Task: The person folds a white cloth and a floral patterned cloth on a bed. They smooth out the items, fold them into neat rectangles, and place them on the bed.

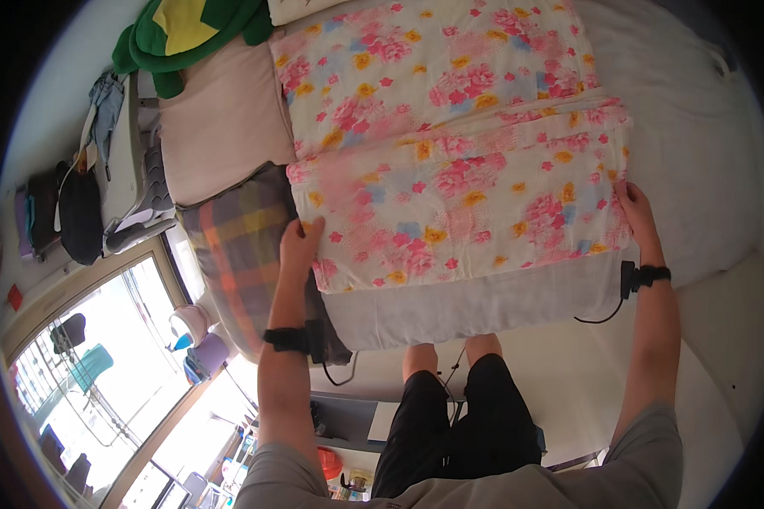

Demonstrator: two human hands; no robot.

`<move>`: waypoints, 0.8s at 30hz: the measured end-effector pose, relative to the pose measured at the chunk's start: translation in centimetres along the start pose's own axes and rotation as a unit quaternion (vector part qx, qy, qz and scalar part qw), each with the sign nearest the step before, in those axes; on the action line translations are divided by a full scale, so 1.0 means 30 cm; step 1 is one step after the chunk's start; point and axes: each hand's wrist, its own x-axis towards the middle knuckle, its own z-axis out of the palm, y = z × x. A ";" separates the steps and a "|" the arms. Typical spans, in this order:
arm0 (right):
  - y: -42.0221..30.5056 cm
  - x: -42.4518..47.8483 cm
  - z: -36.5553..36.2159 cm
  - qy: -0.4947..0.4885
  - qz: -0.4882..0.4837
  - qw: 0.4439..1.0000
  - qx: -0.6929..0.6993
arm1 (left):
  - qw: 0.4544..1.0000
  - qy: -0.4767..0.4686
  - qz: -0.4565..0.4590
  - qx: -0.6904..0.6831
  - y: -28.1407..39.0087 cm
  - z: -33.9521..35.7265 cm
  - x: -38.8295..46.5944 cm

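Observation:
A floral cloth (458, 203), white with pink, yellow and blue flowers, lies across the bed, with its near part folded in a flat panel and a ridge of folds across the middle. My left hand (301, 245) grips its left edge, thumb on top and fingers partly hidden. At the right edge, my right hand (636, 213) holds the cloth between thumb and fingers. Both wrists wear black straps with small devices and short cables. The grey bed sheet (477, 302) shows below the cloth's near edge.
Left of the cloth are a plaid pillow (235, 235) and a plain pinkish pillow (226, 121). A green and yellow plush item (184, 28) lies above them. Bags hang near the wall at far left, above a bright window (102, 362). My legs stand against the bed's near edge.

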 end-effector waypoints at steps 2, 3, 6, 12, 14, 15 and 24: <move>0.009 -0.021 0.016 -0.008 -0.009 0.997 0.074 | 0.999 -0.033 -0.031 -0.004 0.020 -0.006 -0.068; -0.070 -0.031 0.053 -0.028 -0.018 0.993 0.115 | 0.997 -0.033 -0.034 -0.062 0.031 -0.015 -0.081; -0.221 -0.032 0.094 -0.022 -0.054 0.998 0.017 | 0.967 -0.086 -0.042 -0.236 0.095 -0.001 -0.062; -0.140 -0.205 0.010 -0.036 -0.115 0.989 0.080 | 0.915 -0.244 -0.109 -0.301 0.034 -0.106 -0.176; -0.078 -0.383 -0.001 -0.056 -0.099 0.986 0.126 | 0.901 -0.306 -0.142 -0.273 -0.033 -0.150 -0.292; -0.081 -0.479 -0.012 -0.090 -0.045 0.988 0.120 | 0.894 -0.322 -0.156 -0.270 -0.078 -0.155 -0.350; 0.334 -0.714 -0.101 -0.072 -0.031 0.984 -0.160 | 0.883 -0.407 -0.183 0.147 -0.353 -0.061 -0.523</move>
